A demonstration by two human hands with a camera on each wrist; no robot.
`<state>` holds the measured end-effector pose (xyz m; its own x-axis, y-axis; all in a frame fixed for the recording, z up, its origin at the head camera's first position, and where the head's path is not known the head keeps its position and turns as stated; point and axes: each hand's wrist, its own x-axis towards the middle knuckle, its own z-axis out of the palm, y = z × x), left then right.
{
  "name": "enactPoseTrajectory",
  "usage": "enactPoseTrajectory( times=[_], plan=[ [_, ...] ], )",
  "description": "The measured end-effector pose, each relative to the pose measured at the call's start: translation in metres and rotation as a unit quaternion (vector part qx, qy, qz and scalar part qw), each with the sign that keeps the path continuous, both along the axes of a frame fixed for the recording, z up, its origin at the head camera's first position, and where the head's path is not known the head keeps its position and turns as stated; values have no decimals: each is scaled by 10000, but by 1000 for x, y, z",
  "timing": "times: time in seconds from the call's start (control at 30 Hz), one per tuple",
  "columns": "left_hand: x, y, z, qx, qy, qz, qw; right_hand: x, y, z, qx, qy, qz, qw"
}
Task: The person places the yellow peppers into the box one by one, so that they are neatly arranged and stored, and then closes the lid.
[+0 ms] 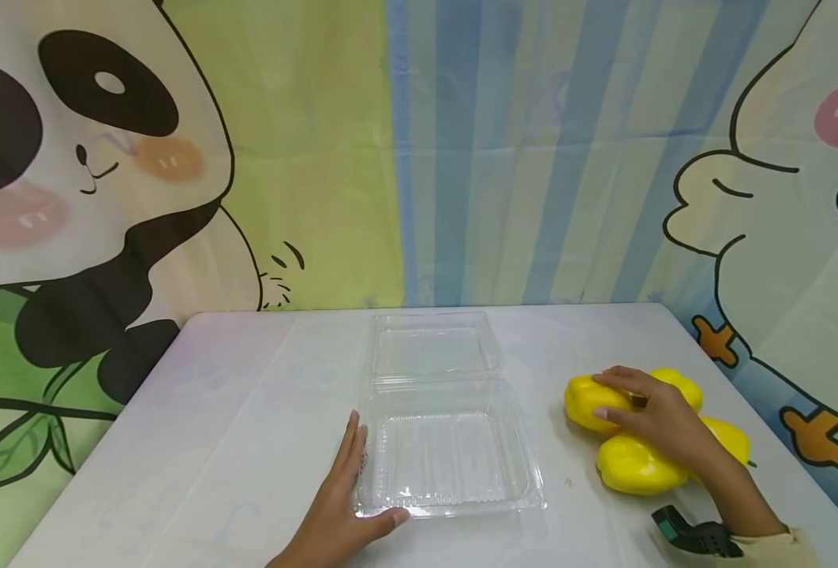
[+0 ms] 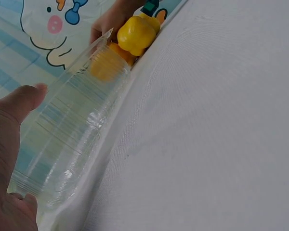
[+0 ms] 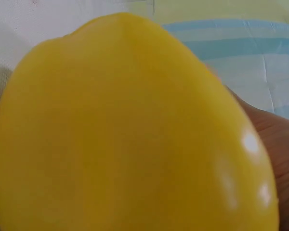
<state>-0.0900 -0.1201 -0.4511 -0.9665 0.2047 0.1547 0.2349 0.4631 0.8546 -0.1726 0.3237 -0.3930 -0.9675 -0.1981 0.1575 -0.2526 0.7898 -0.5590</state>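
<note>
A clear plastic clamshell container [image 1: 450, 503] lies opened out flat on the table, its lid [image 1: 429, 367] folded toward the back. Beside its near left corner is my left hand [image 1: 341, 493], fingers straight along the left side and thumb at the front edge. In the left wrist view that hand's thumb [image 2: 24, 102] stands by the container wall [image 2: 82, 125]. On the right, my right hand [image 1: 664, 414] grips a yellow bell pepper [image 1: 589, 404] between thumb and fingers. Another yellow bell pepper [image 1: 635, 467] fills much of the right wrist view, probably; which one is unclear.
More yellow bell peppers lie around the right hand, one behind [image 1: 682, 386] and one under the wrist [image 1: 727, 438]. A white cloth covers the table [image 1: 234, 442]. A printed curtain [image 1: 305, 158] hangs behind. A dark band [image 1: 696, 536] sits by the right wrist.
</note>
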Motion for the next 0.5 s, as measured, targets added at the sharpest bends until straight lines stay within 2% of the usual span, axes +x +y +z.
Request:
enactPoseTrajectory(
  times=[0.5],
  plan=[
    [-1, 1, 0, -11, -57, 75, 10000, 5, -14, 5, -322, 649, 122, 9973]
  ],
)
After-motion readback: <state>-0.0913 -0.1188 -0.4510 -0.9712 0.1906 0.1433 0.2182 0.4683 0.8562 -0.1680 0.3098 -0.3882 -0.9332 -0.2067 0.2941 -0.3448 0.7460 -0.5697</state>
